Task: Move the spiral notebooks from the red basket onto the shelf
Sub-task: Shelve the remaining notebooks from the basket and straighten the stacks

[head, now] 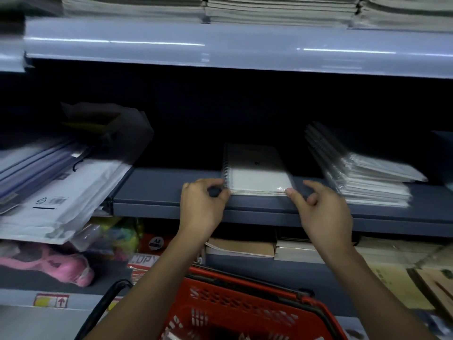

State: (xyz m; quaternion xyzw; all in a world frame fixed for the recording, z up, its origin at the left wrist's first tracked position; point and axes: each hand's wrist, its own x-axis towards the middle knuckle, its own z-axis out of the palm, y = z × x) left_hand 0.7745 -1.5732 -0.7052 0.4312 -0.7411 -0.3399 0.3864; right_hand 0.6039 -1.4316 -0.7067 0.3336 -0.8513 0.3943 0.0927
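- A small stack of white, plastic-wrapped spiral notebooks lay flat on the dark grey metal shelf, its front edge near the shelf's lip and its wire binding along the left side.
- The left hand reached up from below; its fingers curled around the stack's front left corner at the wire binding, the grip pinching that corner.
- The right hand sat at the stack's front right corner, the thumb tip touching the plastic wrap there. The index finger stretched out above the shelf and the other fingers curled loosely; whether this grip truly pinched the stack could not be told.
- To the right on the same shelf, well apart from the hands, stood a taller, slightly fanned pile of clear-wrapped spiral notebooks.
- To the left, tilted white plastic packets and clear folders leaned over the shelf's end.
- The red plastic basket with slotted walls and a black handle sat low in the view, between the two forearms and below the shelf; its contents could hardly be seen.
- Under the shelf, brown-covered pads lay in piles, and a pink soft item rested at lower left.
- On the pale glossy upper shelf, stacks of grey paper goods lined the top of the view.
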